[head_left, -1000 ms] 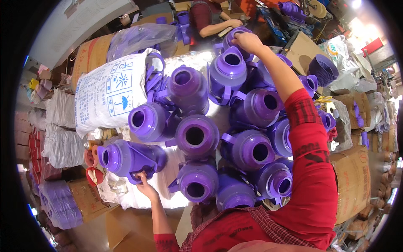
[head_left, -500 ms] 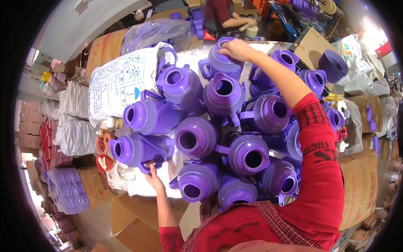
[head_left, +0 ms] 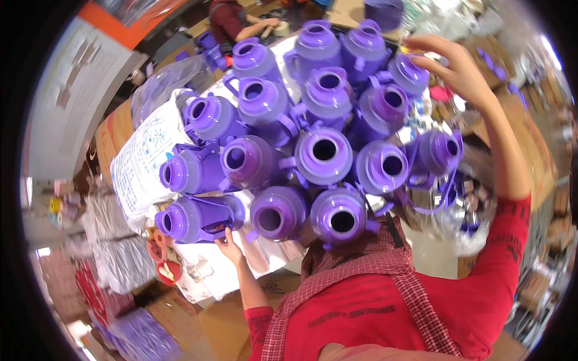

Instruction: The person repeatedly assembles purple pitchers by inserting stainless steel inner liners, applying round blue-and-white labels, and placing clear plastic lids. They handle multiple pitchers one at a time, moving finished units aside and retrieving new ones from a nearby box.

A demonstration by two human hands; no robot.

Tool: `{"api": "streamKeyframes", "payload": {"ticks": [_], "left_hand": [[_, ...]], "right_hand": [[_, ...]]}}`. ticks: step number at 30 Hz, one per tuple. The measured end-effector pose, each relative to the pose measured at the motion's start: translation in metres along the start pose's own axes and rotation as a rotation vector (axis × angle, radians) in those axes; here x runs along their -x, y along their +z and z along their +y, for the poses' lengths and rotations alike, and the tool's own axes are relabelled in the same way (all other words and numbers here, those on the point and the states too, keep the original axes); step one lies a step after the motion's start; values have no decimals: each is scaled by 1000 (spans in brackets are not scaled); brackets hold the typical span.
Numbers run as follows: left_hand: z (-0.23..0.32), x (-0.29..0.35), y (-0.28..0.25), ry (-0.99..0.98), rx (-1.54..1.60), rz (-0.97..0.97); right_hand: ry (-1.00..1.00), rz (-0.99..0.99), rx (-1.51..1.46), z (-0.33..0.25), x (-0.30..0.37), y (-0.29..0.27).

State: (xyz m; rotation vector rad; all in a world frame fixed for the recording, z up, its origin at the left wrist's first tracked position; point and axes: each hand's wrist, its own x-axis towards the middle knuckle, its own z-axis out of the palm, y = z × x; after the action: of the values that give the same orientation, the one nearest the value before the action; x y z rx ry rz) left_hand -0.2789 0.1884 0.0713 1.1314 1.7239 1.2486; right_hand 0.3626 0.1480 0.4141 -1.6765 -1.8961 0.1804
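A close cluster of purple plastic thermos jugs [head_left: 325, 150], with side handles and open round mouths, covers the white-topped table [head_left: 259, 262]. My left hand [head_left: 230, 248] grips the handle of a jug [head_left: 195, 219] at the near left of the cluster; this jug leans with its mouth to the left. At the far right, my right hand [head_left: 454, 69] has its fingers apart and curved beside the top of another jug [head_left: 409, 75]. Whether its fingertips touch that jug I cannot tell.
A white printed sack [head_left: 141, 159] lies left of the jugs. Red round parts [head_left: 168, 272] sit at the table's left edge. Cardboard boxes [head_left: 223, 322] stand below, and plastic-wrapped stacks [head_left: 114, 240] are farther left. Another person [head_left: 232, 24] works at the far side.
My right hand has let go of the jug at the far middle and moved right to another jug. My left hand stays on the same handle. The whole view has turned and shifted.
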Motion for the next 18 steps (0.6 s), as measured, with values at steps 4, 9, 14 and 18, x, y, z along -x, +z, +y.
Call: {"api": "streamKeyframes", "payload": {"ticks": [4,9,14,18], "left_hand": [[-28,17,-27,92,63,-39],[-64,81,-47,-360,-83,-109],[-100,136,-8,-108,-680,-1101],[-124,158,21,152,-747,-1288]], "right_hand": [[716,482,-979,24,281,-3],[1689,334,-657,43,565,214],[1471,-598,85,73,684,437],[1368,-811,-114,82,678,495]]}}
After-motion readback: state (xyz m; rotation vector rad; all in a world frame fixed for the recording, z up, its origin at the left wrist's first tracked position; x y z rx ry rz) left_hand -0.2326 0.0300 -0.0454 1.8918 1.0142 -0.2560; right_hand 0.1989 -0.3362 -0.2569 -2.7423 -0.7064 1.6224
